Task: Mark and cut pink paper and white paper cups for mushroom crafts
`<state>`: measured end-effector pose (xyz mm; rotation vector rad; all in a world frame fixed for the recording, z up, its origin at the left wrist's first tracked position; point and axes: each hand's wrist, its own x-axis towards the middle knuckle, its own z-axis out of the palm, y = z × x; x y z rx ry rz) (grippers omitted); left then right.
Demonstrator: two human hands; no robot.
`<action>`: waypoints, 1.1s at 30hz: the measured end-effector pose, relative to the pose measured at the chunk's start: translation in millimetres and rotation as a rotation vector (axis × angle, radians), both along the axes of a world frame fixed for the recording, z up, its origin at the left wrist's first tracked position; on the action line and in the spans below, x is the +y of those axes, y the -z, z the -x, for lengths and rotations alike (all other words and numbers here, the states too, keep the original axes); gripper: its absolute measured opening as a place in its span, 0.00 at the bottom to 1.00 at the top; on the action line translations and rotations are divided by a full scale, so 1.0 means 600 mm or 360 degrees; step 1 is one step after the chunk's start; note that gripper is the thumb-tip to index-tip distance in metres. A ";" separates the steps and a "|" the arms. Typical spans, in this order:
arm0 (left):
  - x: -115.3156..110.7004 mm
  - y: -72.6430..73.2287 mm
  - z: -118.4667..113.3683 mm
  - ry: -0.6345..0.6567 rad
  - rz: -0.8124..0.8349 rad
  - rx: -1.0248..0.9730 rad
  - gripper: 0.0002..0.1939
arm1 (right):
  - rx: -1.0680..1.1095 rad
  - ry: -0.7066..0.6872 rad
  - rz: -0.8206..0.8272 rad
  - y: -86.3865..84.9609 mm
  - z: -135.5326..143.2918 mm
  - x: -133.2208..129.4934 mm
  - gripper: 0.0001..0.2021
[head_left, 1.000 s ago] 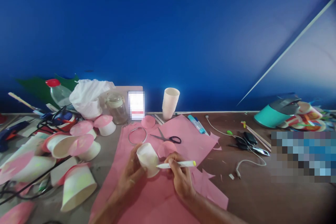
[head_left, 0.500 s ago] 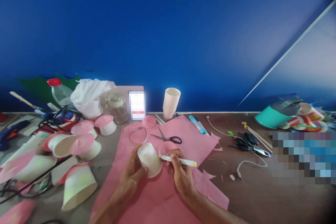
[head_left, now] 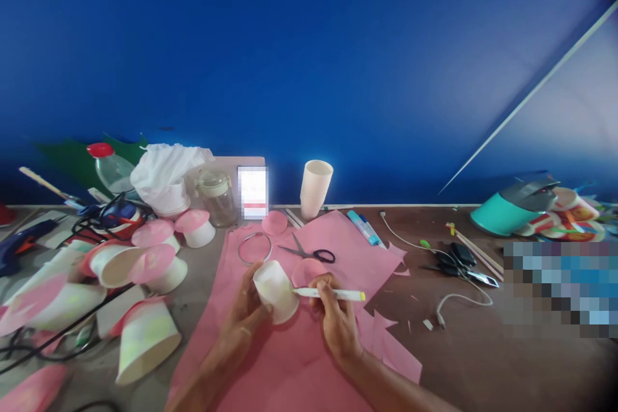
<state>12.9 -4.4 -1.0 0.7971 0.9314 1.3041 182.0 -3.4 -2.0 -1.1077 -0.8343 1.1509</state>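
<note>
Tilted in my left hand (head_left: 248, 309) is a white paper cup (head_left: 276, 293), with faint yellow marks on its side. My right hand (head_left: 335, 318) grips a white marker (head_left: 333, 294) with a yellow end; its tip is at the cup's right side, and I cannot tell whether it touches. Under both hands lies pink paper (head_left: 290, 367). Just behind the marker is a pink paper disc (head_left: 309, 270). Scissors (head_left: 309, 252) with black handles lie spread beyond it, beside a thin metal ring (head_left: 254, 248).
Several cups with pink tops (head_left: 149, 338) crowd the left side near a glue gun (head_left: 24, 244). A tall cup stack (head_left: 315, 190) stands by the blue wall, right of a glass jar (head_left: 215, 196). Blue markers (head_left: 363, 228), a white cable (head_left: 463, 299) and a teal container (head_left: 497, 214) are to the right.
The marker and my right hand have shifted very slightly to the right and down. The cup stays in my left hand at nearly the same tilt.
</note>
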 end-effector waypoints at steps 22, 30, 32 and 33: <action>-0.006 -0.025 -0.015 -0.0016 0.0074 -0.0076 0.34 | 0.0018 -0.0076 -0.0022 -0.005 0.002 -0.010 0.21; -0.005 -0.034 -0.012 -0.0059 0.0104 0.0018 0.33 | -0.0149 -0.0095 -0.0152 -0.010 0.002 -0.010 0.21; -0.006 -0.030 -0.009 -0.0016 0.0128 0.0027 0.35 | -0.0244 -0.0146 -0.0254 -0.013 0.002 -0.014 0.21; -0.006 -0.027 -0.008 0.0015 0.0142 0.0020 0.35 | -0.0292 -0.0192 -0.0306 -0.014 0.002 -0.016 0.21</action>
